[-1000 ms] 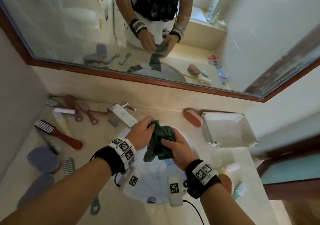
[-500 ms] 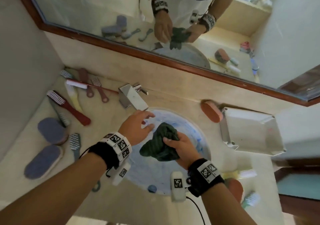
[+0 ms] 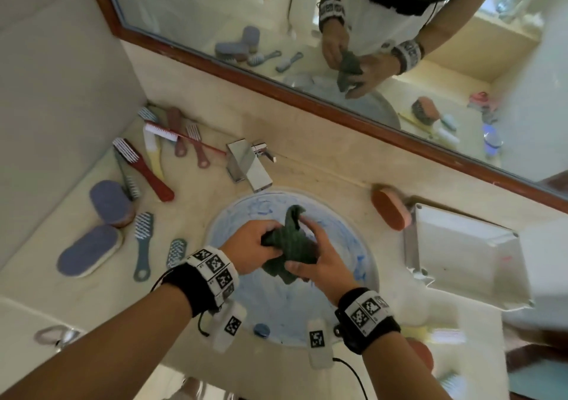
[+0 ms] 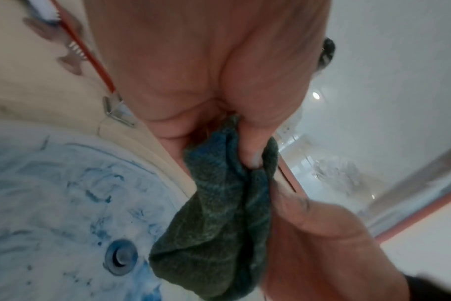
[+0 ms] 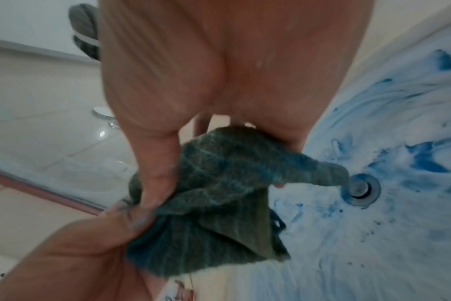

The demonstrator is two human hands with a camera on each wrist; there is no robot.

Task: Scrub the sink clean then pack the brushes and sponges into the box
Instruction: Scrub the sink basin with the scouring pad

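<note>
Green cloth (image 3: 289, 246) hangs bunched over the blue-smeared sink (image 3: 353, 246), pinched by left hand (image 3: 252, 246) and right hand (image 3: 319, 261); loosened fingers could drop it, leaving streaks.

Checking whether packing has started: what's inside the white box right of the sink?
The box holds no brushes or sponges; only its bare floor with a faint pink mark shows. An orange brush lies outside, by its left edge.
</note>
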